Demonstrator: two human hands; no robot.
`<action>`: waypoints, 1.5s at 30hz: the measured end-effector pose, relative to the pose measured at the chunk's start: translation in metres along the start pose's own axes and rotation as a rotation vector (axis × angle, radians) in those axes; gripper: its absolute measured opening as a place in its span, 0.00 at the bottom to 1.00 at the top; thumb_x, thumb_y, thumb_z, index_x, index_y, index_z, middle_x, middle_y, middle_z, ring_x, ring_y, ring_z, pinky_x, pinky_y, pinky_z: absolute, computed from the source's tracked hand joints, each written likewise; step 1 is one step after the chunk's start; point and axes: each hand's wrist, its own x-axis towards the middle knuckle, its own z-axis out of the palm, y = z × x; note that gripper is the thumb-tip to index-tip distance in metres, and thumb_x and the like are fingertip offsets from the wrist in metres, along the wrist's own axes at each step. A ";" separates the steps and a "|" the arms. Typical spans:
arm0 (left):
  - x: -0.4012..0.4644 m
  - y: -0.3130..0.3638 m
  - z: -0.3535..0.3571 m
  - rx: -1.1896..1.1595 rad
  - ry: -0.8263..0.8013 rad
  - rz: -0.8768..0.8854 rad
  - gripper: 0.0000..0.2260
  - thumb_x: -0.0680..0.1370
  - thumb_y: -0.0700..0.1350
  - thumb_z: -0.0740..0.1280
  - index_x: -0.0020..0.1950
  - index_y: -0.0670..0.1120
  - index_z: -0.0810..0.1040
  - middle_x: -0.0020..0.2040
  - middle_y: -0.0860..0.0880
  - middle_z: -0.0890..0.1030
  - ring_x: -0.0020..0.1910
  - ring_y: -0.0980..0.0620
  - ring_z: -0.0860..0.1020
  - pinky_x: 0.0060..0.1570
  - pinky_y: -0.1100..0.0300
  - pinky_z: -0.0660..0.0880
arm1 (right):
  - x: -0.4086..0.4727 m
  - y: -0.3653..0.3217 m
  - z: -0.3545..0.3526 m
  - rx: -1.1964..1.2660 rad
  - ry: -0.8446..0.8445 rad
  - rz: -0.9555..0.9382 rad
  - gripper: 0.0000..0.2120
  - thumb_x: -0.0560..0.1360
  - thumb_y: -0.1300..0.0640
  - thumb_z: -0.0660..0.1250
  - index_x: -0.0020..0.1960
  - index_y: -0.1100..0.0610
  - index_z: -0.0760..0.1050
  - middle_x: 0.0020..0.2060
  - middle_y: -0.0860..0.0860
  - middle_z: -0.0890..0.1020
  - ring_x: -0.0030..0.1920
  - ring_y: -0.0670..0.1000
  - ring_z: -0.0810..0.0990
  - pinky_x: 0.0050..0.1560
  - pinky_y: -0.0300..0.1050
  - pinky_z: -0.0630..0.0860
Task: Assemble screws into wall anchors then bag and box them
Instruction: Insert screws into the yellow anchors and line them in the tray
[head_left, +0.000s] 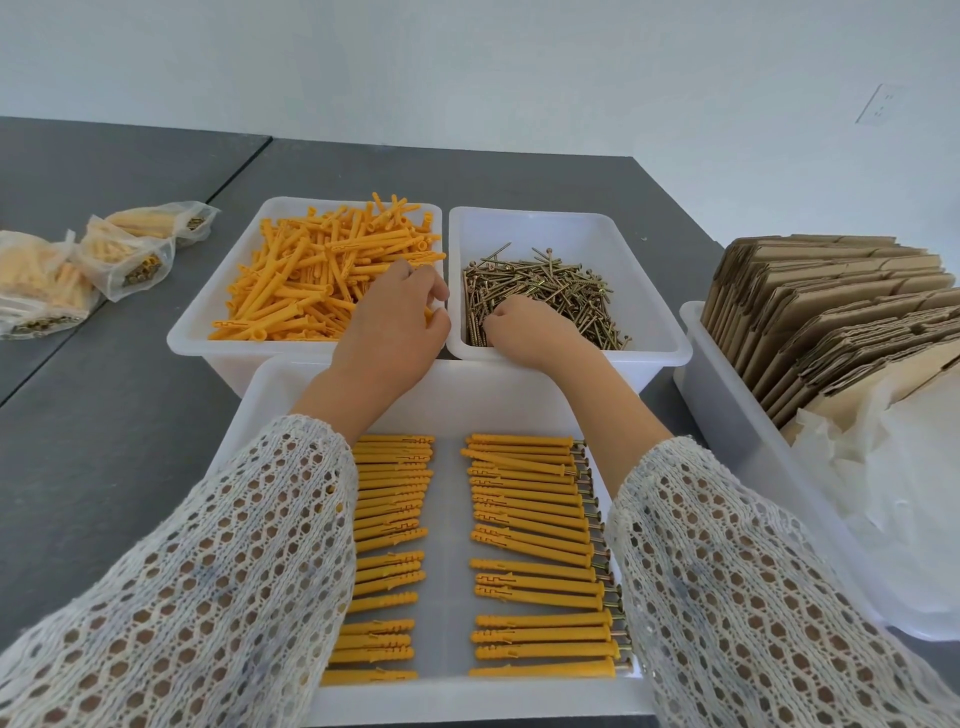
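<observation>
Two rows of assembled anchors fill the near tray; bags lie far left. Left hand curls into loose anchors, right hand into screws; actual grip unclear. Boxing remains.

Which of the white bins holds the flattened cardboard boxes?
The bin at far right, beside the screw bin; the others hold loose anchors, screws or assembled anchors.

A single head-worn camera looks forward and down, close over the counter, toward the wall behind.
</observation>
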 end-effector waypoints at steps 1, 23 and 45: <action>0.000 0.000 0.000 0.003 0.000 0.000 0.09 0.80 0.42 0.63 0.59 0.44 0.77 0.53 0.46 0.74 0.49 0.49 0.74 0.51 0.51 0.75 | 0.000 0.000 0.000 -0.001 0.000 -0.001 0.15 0.79 0.57 0.55 0.33 0.55 0.63 0.30 0.49 0.68 0.31 0.50 0.65 0.32 0.44 0.60; 0.001 -0.001 0.002 0.015 -0.002 0.011 0.08 0.80 0.42 0.63 0.57 0.44 0.79 0.51 0.46 0.74 0.48 0.49 0.74 0.49 0.53 0.74 | -0.001 0.000 0.000 -0.014 0.023 -0.009 0.15 0.79 0.56 0.55 0.33 0.54 0.63 0.30 0.49 0.68 0.31 0.50 0.65 0.32 0.44 0.60; 0.001 -0.001 0.003 0.003 -0.007 -0.003 0.08 0.81 0.42 0.62 0.58 0.44 0.78 0.52 0.47 0.74 0.47 0.51 0.73 0.47 0.58 0.71 | -0.003 0.000 -0.001 -0.010 0.026 -0.024 0.16 0.79 0.57 0.56 0.32 0.54 0.61 0.29 0.49 0.67 0.30 0.50 0.64 0.31 0.44 0.59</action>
